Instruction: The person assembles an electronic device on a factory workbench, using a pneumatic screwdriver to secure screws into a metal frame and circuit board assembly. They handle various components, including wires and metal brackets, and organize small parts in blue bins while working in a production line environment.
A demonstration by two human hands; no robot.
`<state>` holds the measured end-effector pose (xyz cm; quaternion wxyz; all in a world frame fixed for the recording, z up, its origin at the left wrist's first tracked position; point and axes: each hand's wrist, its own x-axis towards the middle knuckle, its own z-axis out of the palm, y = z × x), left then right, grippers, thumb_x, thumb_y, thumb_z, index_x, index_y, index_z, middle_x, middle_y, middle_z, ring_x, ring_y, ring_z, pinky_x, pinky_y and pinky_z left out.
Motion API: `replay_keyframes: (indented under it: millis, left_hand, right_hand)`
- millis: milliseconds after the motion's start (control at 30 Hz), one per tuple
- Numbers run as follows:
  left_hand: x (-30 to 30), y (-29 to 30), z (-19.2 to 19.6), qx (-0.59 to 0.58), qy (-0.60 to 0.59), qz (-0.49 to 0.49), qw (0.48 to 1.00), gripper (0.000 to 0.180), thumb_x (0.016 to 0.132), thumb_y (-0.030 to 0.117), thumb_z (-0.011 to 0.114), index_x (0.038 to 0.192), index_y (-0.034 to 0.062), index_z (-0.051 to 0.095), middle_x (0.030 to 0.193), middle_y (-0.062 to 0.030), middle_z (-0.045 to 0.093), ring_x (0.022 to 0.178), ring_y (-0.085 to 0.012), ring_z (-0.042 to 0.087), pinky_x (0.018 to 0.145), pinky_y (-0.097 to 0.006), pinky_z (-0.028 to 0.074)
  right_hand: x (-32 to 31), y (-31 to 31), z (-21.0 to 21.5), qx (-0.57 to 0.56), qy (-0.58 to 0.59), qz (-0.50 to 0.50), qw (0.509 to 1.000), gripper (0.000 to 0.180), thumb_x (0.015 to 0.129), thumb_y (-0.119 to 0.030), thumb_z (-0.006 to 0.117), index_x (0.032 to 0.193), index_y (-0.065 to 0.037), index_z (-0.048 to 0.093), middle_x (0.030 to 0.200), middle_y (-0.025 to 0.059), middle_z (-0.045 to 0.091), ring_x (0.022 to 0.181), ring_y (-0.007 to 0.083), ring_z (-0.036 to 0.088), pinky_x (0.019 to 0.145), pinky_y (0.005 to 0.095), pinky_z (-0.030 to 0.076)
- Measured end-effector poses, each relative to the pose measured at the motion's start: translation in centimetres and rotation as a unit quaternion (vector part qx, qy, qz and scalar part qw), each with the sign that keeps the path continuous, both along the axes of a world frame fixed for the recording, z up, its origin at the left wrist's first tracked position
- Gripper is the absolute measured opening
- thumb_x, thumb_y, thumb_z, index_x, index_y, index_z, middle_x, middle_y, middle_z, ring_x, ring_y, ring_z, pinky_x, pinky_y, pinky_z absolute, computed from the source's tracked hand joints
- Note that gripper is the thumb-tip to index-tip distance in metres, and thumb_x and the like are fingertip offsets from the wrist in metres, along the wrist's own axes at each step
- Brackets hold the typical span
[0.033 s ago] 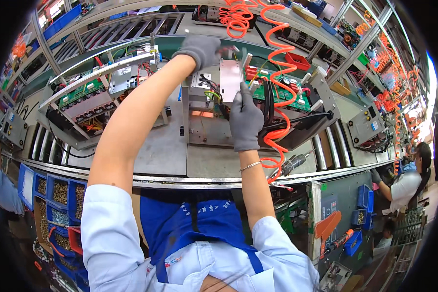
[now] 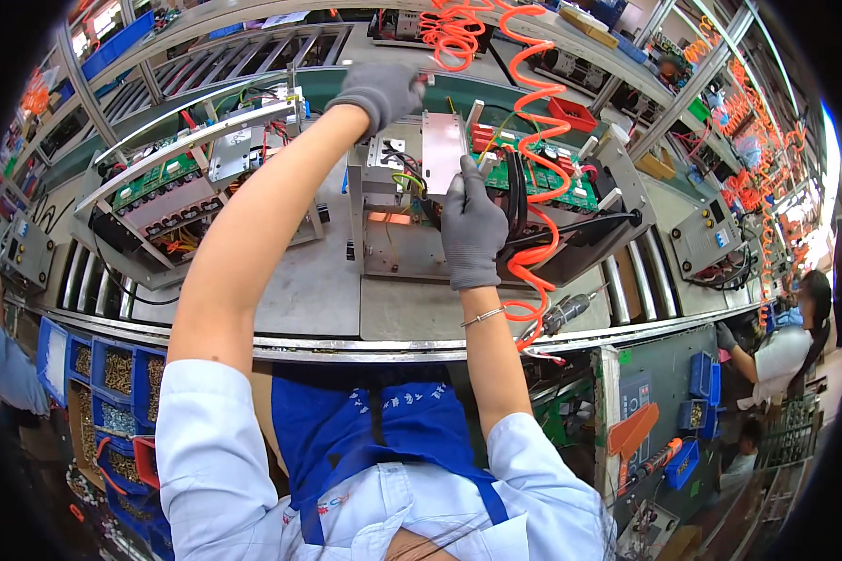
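Observation:
My left hand [image 2: 382, 93], in a grey glove, reaches past the near unit and is closed. A small red and light-coloured bit shows at its fingertips, too blurred to name. In its grey glove, my right hand [image 2: 474, 229] pinches the right edge of a flat pinkish metal plate [image 2: 442, 154], thumb and forefinger along the edge. That plate stands up in an open metal chassis [image 2: 402, 252]. Right of it lies a green circuit board [image 2: 561, 187] with red and white parts. Thick black cables [image 2: 515, 192] run down beside my right hand.
A coiled orange air hose [image 2: 544, 140] hangs over the chassis. Another open unit [image 2: 159, 178] stands left. A power screwdriver [image 2: 566, 313] lies at the bench's front edge. Blue bins of screws [image 2: 117, 369] sit lower left. A co-worker [image 2: 786, 346] is at the right.
My left hand has turned slightly, and the small red bit at its fingers has drawn up and left, away from the plate. My right hand keeps its hold on the plate.

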<state>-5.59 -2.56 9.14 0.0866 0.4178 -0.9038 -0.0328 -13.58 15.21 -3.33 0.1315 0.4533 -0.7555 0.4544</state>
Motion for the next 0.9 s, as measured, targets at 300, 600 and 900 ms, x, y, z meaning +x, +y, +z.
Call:
replay_keyframes:
  millis: [300, 600, 900]
  left_hand:
    - [8.7, 18.0, -7.3, -0.237, 0.259, -0.296, 0.888, 0.034, 0.077, 0.024, 0.069, 0.108, 0.0111, 0.062, 0.105, -0.0077, 0.062, 0.1, -0.0271, 0.057, 0.087, -0.041, 0.043]
    - [21.1, 19.7, -17.7, -0.145, 0.251, -0.026, 0.957, 0.027, 0.081, 0.005, 0.067, 0.107, 0.0069, 0.064, 0.104, -0.0105, 0.065, 0.099, -0.0286, 0.06, 0.091, -0.04, 0.044]
    - [42.4, 19.6, -16.2, -0.304, 0.046, 0.321, 0.896, 0.046, 0.084, 0.022, 0.066, 0.127, 0.0071, 0.056, 0.124, -0.0151, 0.06, 0.117, -0.0336, 0.054, 0.105, -0.044, 0.037]
  right_hand:
    - [-1.6, 2.4, 0.6, 0.061, 0.042, 0.031, 0.997, 0.041, 0.095, -0.036, 0.05, 0.132, -0.02, 0.055, 0.064, 0.0151, 0.064, 0.059, 0.0339, 0.064, 0.052, 0.0451, 0.048]
    - [-6.3, 18.9, 6.0, -0.135, 0.13, 0.083, 0.979, 0.028, 0.085, -0.005, 0.06, 0.111, 0.005, 0.065, 0.077, 0.0103, 0.068, 0.064, 0.0188, 0.067, 0.061, 0.0291, 0.053]
    - [-22.4, 24.6, -12.9, 0.411, 0.166, 0.076, 0.893, 0.074, 0.069, -0.003, 0.065, 0.14, -0.01, 0.045, 0.14, 0.0242, 0.041, 0.132, 0.0412, 0.035, 0.111, 0.0477, 0.027]
